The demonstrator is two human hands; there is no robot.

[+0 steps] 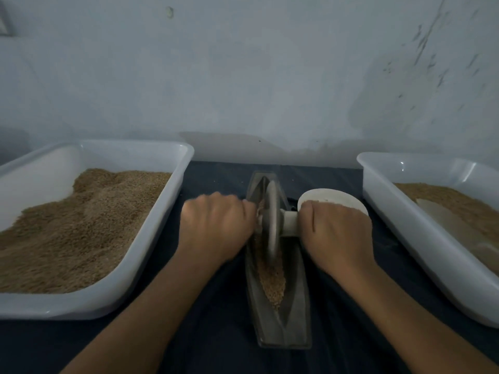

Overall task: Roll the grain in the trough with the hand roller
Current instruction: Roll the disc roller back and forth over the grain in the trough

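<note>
A narrow boat-shaped metal trough (297,314) lies lengthwise on the dark cloth in the middle. Brown grain (271,282) fills its groove. The hand roller's grey disc (272,220) stands upright in the groove, around the trough's middle, with a pale axle handle (290,224) sticking out to the right. My right hand (337,236) grips that right handle. My left hand (216,225) is curled at the disc's left side, and the left handle is hidden inside it.
A large white tray (151,255) heaped with brown grain stands on the left. A second white tray (421,238) with grain stands on the right. A pale round dish (332,197) sits behind my right hand. A wall rises just behind the table.
</note>
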